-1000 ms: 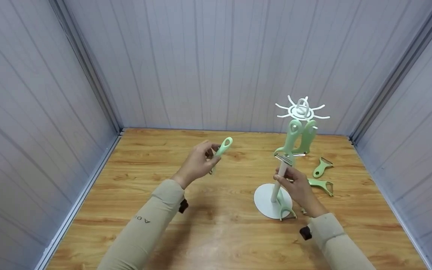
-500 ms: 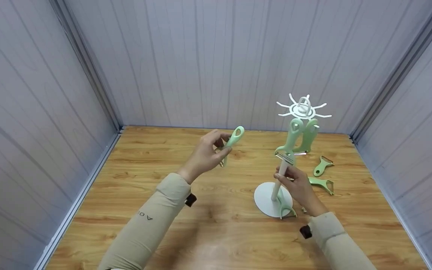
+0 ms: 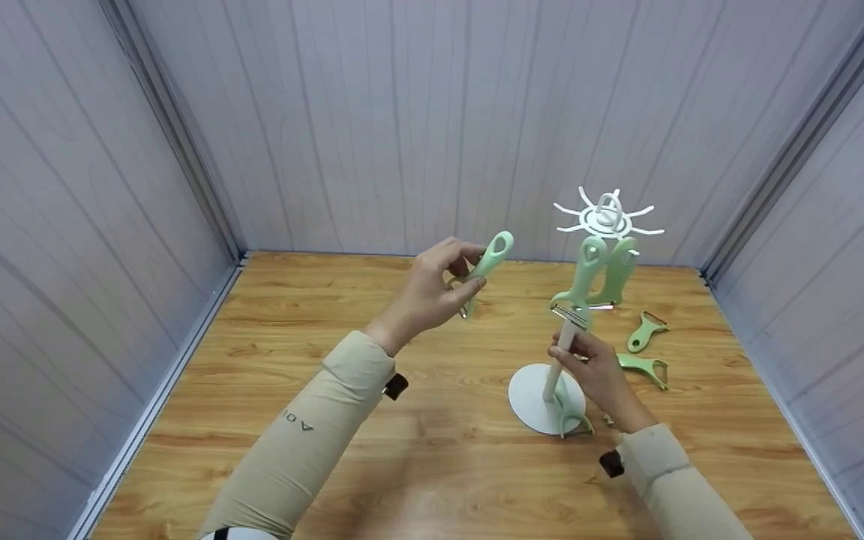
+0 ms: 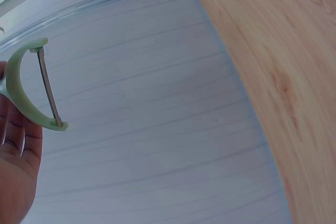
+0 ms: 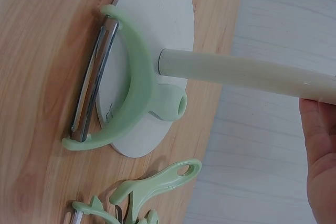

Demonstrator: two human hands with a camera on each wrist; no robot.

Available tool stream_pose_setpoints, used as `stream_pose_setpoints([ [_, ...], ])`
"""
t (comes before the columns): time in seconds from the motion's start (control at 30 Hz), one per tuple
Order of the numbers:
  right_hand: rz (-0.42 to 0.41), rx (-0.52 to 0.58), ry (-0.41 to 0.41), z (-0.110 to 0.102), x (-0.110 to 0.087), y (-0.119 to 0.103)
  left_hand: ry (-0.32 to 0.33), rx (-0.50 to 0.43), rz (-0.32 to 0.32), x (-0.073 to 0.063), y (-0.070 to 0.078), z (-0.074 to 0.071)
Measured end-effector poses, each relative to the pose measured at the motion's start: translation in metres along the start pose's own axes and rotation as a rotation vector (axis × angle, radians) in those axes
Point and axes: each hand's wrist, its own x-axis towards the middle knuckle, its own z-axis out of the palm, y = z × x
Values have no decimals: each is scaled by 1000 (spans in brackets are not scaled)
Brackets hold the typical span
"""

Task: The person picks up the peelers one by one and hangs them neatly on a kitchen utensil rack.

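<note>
My left hand pinches a light green peeler by its handle, the holed end tipped up to the right. In the left wrist view the peeler's curved head and metal blade stick out past the fingers. My right hand grips the post of a white hook stand. Green peelers hang by their handle holes from its hooks, to the right of the held one and apart from it. Another peeler lies on the round base, beside the post.
More green peelers lie on the wooden table right of the stand, among them one at the back and one nearer, partly behind my right hand. Pale panel walls close off the back and both sides.
My left hand has moved up and to the right with the peeler, closer to the stand. My right hand has stayed on the post, and the stand has barely shifted.
</note>
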Motion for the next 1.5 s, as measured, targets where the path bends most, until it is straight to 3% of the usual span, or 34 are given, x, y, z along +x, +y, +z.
stream_pose_setpoints([
  [0.33, 36, -18, -3, -1, -1, -1, 27, -9, 82, 10, 13, 7],
  [0.7, 46, -37, -8, -1, -1, -4, 36, -81, 125, 23, 25, 17],
  [1.03, 42, -73, -21, -1, -1, -1, 15, -127, 123, 32, 34, 32],
  [1.33, -16, -61, -6, -1, -2, 2, 3, -141, 94, 39, 36, 45],
  [1.5, 3, -54, -17, -2, -1, 0, -3, -148, 86, 42, 38, 50],
])
